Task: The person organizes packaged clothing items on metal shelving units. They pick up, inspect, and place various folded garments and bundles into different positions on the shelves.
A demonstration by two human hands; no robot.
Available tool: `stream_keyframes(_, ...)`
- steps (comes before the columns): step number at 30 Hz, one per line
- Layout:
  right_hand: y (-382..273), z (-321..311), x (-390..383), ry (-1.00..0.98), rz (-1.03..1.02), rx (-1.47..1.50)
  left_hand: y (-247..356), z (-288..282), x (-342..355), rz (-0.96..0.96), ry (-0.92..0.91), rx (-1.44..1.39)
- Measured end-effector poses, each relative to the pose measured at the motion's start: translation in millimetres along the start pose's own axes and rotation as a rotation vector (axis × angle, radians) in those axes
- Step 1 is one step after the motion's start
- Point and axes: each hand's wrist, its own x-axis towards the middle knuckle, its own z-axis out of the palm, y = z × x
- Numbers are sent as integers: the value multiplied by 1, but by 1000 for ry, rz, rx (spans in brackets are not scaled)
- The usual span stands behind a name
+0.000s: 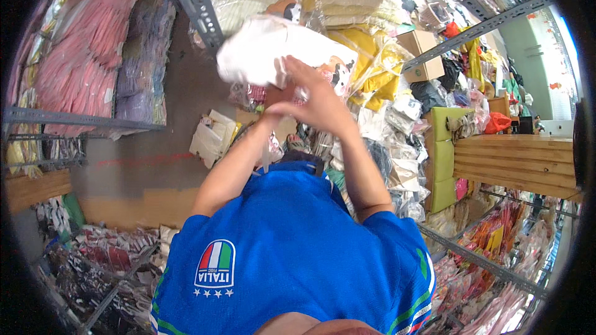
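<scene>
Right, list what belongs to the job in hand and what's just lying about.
In the job:
- white printed bundle
- right hand, overlapping the bundle in view
- left hand, close to it; blur hides the grip

Apparently just lying about:
- cardboard box
- red bag
- pink wrapped goods on the left
</scene>
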Motion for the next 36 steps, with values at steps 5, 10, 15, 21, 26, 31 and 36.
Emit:
stream_keyframes(5, 64, -58, -7, 350, 446, 334, 16, -45, -10, -212, -22, -734)
stream_keyframes(10, 101, -14, -25, 63, 724, 804, 44, -58, -27, -363, -220, -899)
stream_keyframes(15, 74, 0, -29, 186, 765, 1299, 75, -52, -35, -266, -35, -729)
stream_keyframes(21, 61, -14, -27, 300, 650, 1226, 93, -58, -27, -144, -21, -695)
stream_keyframes(26, 65, -18, -32, 278, 651, 1254, 101, -63, -23, -162, -131, -720)
stream_keyframes(31, 54, -14, -32, 319, 746, 1154, 100, -68, -17, -238, -173, -702)
stream_keyframes(36, 34, -17, -31, 290, 774, 1026, 103, -42, -16, -201, 156, -231)
